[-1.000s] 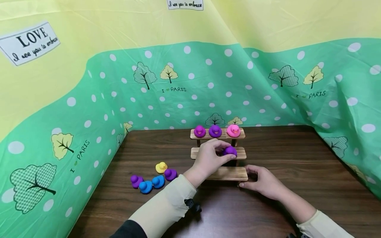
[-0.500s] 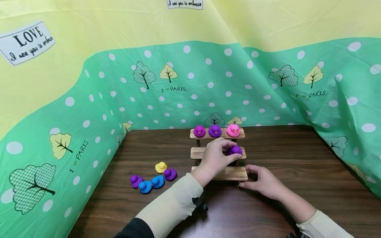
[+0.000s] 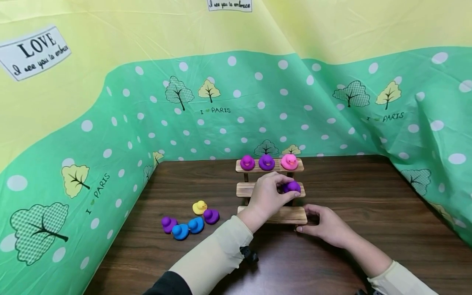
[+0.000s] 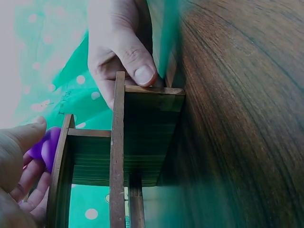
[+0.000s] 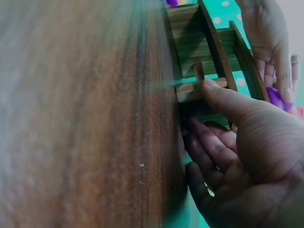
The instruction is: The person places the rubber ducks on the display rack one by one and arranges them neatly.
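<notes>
A small three-tier wooden stand [image 3: 284, 215] stands on the dark table. My left hand [image 3: 266, 197] pinches a purple rubber duck [image 3: 293, 187] between thumb and fingers at the right end of the middle tier. In the left wrist view that duck [image 4: 51, 148] sits against the tier's board; whether its weight rests there I cannot tell. My right hand [image 3: 326, 226] grips the right end of the bottom tier, its thumb [image 5: 221, 95] on the wooden side piece in the right wrist view. On the top tier sit a magenta duck [image 3: 247, 162], a purple duck [image 3: 266, 162] and a pink duck [image 3: 289, 162].
Left of the stand, several ducks lie grouped on the table: a yellow duck [image 3: 200, 207], two blue ducks [image 3: 180, 232] and two purple ducks [image 3: 211, 216]. A green and yellow patterned cloth [image 3: 221, 123] hangs behind the table and along its sides.
My left hand has shifted a little to the right along the middle tier with the purple duck, then has nearly stopped. The right hand keeps its place on the stand.
</notes>
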